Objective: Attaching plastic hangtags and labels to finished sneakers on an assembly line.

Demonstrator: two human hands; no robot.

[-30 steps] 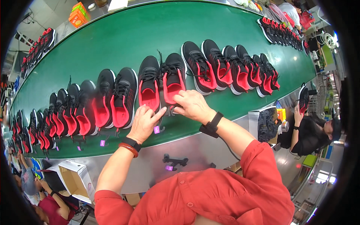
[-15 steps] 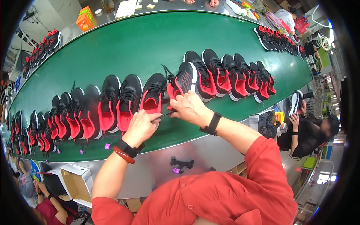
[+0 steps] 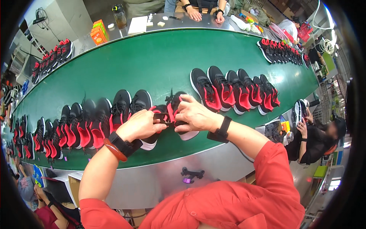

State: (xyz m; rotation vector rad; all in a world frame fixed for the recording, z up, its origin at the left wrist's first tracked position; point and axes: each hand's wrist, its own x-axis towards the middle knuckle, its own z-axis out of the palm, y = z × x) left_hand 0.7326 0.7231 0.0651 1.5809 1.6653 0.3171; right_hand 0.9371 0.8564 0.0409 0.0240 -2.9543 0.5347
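My left hand is closed on a small black plastic shoe hanger at the collars of two black sneakers with red linings. Around the right-hand sneaker my right hand is closed, fingers at its upper. White soles of this pair show below my hands, toward the table's near edge. The left-hand sneaker is mostly covered by my left hand. Another black hanger with a purple tag lies on the metal ledge in front of me.
Rows of black and red sneakers line the green table on my left, with more sneakers on the right. Across the table a person's hands rest on a metal bench. Another person handles a shoe at right.
The two sneakers between my hands have come nearer to me, their white soles now showing below my hands. The hanger is now at their collars. My view has shifted slightly.
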